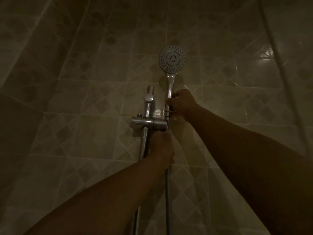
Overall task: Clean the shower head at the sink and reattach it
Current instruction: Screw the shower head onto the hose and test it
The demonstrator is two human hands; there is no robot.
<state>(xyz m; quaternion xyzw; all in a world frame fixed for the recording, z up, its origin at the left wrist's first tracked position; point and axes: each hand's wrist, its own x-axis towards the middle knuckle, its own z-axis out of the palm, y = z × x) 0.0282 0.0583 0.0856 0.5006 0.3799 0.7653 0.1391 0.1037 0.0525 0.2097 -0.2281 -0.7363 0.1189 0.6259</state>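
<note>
Chrome and pale plastic: the shower head point(172, 59) is seen with a round, flat spray face, dotted with rings of small dark nozzle holes around a central ring mark. A slim, shiny handle tapers down from the disc. Long axis is held roughly upright, disc end up, spray face turned toward the camera. The head sits directly above the right hand point(182, 105), which is closed around the lower part of the handle, fingers wrapped on it from the right side. Ribbed connector rings are seen just below that grip.

A chrome slider bracket point(147, 123), short, cylindrical and horizontal, is set just left of and below the right hand, clamped on a vertical chrome rail point(146, 133) with a round knob near its top. The handle's base appears just above the bracket's right end; whether it is seated there cannot be told.

The left hand point(162, 146) is closed directly under the bracket, at the hose point(168, 192); the exact thing gripped cannot be told in the dim light. The hose, grey metal and finely ribbed, is seen hanging straight down below the left hand.

The wall point(84, 99) behind both hands is tiled in glossy beige squares with darker diamond patterns and pale grout lines.
</note>
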